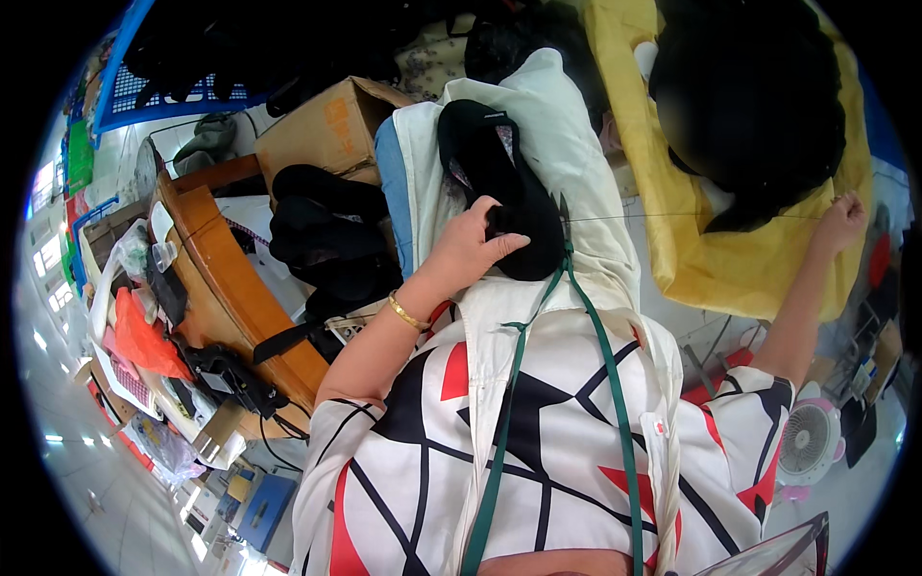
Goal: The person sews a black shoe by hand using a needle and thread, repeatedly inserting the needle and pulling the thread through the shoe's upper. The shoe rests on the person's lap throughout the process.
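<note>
A black shoe (543, 213) lies on the white cloth over my lap, its opening showing a patterned lining. My left hand (471, 242) grips it near one end, thumb pressed on the black upper and fingers at the opening. Far out to the right, my right hand (845, 216) is raised and closed, its fingers pinched together. A thin dark thread (663, 216) runs taut from the shoe's side toward that hand; a needle cannot be made out. Beside the shoe, a small dark pointed tool (564, 209) hangs on a green ribbon (607, 370).
Several black shoes (327, 230) are piled at my left, by a cardboard box (331, 130) and a wooden table edge (245, 298). At right, a yellow cloth (691, 274) lies under a large black heap (754, 96). A white fan (809, 440) stands lower right.
</note>
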### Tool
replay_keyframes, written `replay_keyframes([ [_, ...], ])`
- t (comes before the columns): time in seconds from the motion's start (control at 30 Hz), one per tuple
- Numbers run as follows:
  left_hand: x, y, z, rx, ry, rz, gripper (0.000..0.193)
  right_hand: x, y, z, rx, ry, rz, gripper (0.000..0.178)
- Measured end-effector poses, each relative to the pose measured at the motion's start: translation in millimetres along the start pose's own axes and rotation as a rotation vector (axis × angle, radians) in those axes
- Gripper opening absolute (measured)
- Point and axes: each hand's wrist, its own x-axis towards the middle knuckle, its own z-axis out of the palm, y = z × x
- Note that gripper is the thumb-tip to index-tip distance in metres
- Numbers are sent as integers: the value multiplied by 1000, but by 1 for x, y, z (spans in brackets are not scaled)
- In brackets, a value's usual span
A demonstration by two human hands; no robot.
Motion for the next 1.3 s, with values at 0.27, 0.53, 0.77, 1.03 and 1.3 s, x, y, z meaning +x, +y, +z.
replay_keyframes([
  [0.27,-9,-19,14,-576,145,-73,22,-136,-101,47,586,-589,358,20],
  [0.53,-8,-25,14,-1075,66,-246,18,-315,-257,20,490,-1623,382,14],
  [0.77,-7,-31,17,-1189,64,-241,14,-338,-261,22,427,-1548,-104,15],
  [1.03,-7,-32,17,-1211,57,-249,14,-341,-262,23,437,-1501,-143,12],
  [1.3,-8,-29,18,-1198,70,-253,15,-341,-261,26,421,-1509,-168,13],
])
